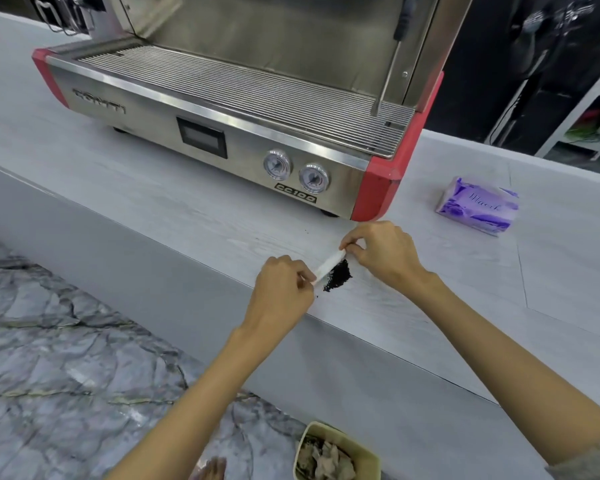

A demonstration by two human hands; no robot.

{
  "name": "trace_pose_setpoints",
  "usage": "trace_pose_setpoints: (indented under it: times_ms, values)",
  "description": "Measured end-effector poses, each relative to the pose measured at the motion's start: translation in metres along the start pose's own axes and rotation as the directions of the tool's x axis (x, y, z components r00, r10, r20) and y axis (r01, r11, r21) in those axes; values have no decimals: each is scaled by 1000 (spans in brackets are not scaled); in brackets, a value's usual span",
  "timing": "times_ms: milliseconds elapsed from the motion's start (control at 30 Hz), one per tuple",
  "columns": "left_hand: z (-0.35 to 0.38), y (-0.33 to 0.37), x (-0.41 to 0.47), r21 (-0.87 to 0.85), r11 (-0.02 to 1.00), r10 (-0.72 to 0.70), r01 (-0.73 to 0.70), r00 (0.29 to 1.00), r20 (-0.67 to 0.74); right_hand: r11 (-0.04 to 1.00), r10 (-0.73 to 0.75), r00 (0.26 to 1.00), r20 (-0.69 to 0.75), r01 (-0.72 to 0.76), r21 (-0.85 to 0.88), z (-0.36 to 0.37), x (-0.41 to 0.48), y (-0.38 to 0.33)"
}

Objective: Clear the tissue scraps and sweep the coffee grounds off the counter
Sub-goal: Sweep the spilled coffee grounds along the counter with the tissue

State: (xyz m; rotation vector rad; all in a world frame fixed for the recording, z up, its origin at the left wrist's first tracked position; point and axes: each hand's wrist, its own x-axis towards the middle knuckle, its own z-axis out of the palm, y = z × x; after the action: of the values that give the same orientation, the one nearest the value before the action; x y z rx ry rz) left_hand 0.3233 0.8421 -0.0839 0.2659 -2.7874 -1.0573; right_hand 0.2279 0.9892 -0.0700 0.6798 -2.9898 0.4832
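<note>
A folded strip of white tissue (pixel 328 264) is stretched between my two hands, low over the counter (pixel 187 216). My left hand (pixel 281 289) pinches its near end at the counter's front edge. My right hand (pixel 381 251) pinches its far end. A small dark heap of coffee grounds (pixel 338 278) lies on the counter right beside the strip, on its right side. A few stray specks sit near the machine's corner.
A steel and red espresso machine (pixel 222 133) stands just behind my hands. A purple tissue pack (pixel 478 206) lies to the right. Below the counter's edge, a pale green bin (pixel 336 455) on the marble floor holds crumpled tissue scraps.
</note>
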Motion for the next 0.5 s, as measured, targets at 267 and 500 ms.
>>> trace_pose_setpoints:
  times_ms: [267,500]
  values:
    - [-51,-45,36,35,996,83,-79,987,-140,998,-27,995,-96,32,51,5,6,-40]
    - [-52,-64,79,-21,993,115,-118,988,-105,994,103,975,-199,-107,-10,27,16,-53]
